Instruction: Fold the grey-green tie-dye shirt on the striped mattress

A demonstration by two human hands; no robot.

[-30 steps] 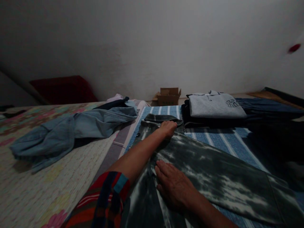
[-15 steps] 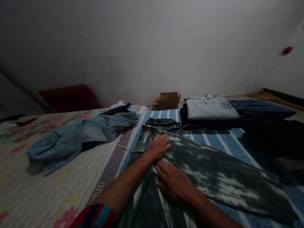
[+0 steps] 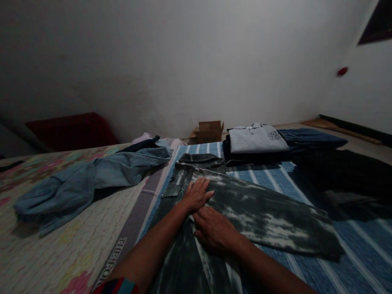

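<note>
A dark green and white tie-dye jacket [image 3: 263, 212] lies spread before me, its collar at the far end and one sleeve stretched out to the right. A flap pocket [image 3: 174, 190] shows on its left side. My left hand [image 3: 198, 194] rests flat on the jacket's upper body, fingers spread. Just nearer to me, my right hand [image 3: 216, 228] presses on the same cloth with its fingers pointing left, its fingertips close to the left wrist. Part of the jacket front is hidden under both arms.
Light blue jeans [image 3: 116, 169] lie crumpled on a flowered bed cover [image 3: 122, 208] at left. A folded grey shirt [image 3: 255, 141] tops a dark pile at back right, beside folded blue jeans [image 3: 312, 138] and dark clothes [image 3: 352, 171]. A cardboard box [image 3: 209, 132] stands by the wall.
The view has turned a little to the right, so things sit further left. Both hands stay on the jacket in nearly the same place.
</note>
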